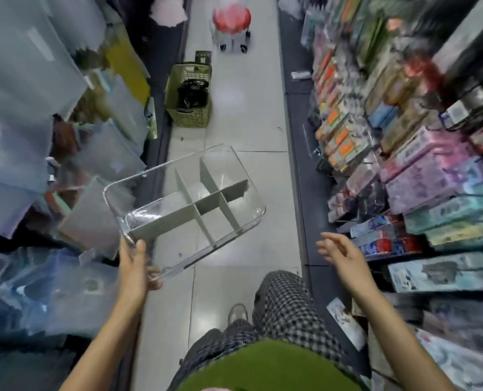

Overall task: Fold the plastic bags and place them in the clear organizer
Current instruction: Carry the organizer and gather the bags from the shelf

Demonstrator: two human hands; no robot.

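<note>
Far left of the clear organizer: shelves crowded with translucent plastic bins and packets, blurred, their fronts leaning out over the aisle edge. Just left of and below the organizer: more soft plastic packets on the lower shelf, details too smeared to read.

Held up over the tiled floor at mid-aisle: the clear organizer itself, tilted, rounded corners, grey dividers inside splitting it into compartments, nothing visible in them. Clamped on its near left corner: left hand, thumb on the rim's upper side, fingers curled under the transparent edge.

Beyond the organizer, up the aisle: an olive slatted basket with dark contents, standing against the left shelf base; further up, a wheeled stool with a red and white top. Bare tile between basket and the right shelf base, a free lane down the middle.

Below the organizer: checked trousers, a shoe on the tile, green top at the bottom edge.

Right of the organizer, apart from it: right hand, fingers spread and loosely extended, gripping nothing, hovering near the dark shelf edge.

Far right of the organizer: shelves stacked with colourful boxed goods, box corners jutting toward the aisle
</note>
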